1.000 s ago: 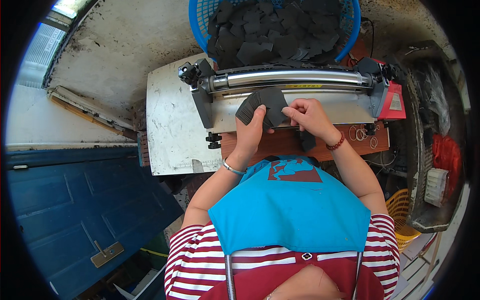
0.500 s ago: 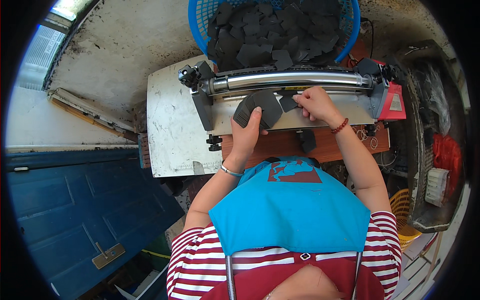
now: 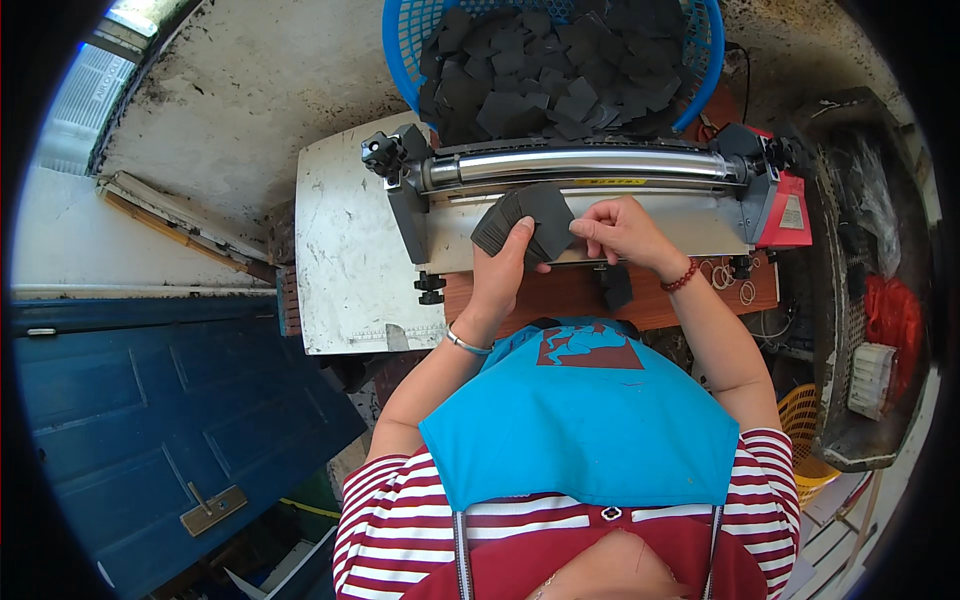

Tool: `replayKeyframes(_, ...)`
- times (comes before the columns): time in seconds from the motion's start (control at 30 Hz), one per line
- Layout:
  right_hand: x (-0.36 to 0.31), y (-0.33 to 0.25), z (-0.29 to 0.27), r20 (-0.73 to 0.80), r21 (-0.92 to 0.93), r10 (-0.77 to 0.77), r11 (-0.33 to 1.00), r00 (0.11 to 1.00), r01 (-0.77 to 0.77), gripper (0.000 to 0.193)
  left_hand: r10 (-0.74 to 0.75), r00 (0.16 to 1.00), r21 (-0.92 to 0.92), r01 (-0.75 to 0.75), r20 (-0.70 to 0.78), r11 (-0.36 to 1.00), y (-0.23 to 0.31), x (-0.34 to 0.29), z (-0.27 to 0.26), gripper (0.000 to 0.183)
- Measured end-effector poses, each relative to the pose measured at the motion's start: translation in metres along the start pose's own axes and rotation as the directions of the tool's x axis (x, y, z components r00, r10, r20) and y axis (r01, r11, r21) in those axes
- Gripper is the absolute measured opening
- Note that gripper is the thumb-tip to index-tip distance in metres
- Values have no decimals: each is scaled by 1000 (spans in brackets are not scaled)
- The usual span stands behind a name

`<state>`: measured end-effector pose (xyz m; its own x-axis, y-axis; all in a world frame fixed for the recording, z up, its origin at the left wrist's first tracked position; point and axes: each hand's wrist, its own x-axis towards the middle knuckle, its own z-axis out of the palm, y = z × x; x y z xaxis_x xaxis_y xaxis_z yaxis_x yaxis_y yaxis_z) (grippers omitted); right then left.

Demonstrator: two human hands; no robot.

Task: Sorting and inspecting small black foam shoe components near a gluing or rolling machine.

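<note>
The left hand (image 3: 505, 262) is holding a fanned stack of dark sheets (image 3: 525, 222); the right hand (image 3: 622, 232) pinches its right edge, near the steel roller (image 3: 590, 162).

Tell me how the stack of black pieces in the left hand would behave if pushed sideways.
The stack would probably slide apart, since it is fanned out in the left hand with nothing visibly tying it. It may feel light, as each layer looks thin. It seems fairly stiff, since the fanned edges show no drooping.
</note>
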<state>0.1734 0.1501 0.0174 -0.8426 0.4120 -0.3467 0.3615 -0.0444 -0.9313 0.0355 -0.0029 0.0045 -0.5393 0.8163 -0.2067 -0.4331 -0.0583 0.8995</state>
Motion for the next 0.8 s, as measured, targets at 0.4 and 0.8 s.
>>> replayKeyframes(0.4,-2,0,-2,26,14,54,998,998,-55,29,56,998,45,-55,-32,998,5,-2,-2,22)
replayKeyframes(0.8,5,-1,-30,-3,-214,235,949,972,-230,30,194,969,142,-173,-151,975,4,6,-18,21)
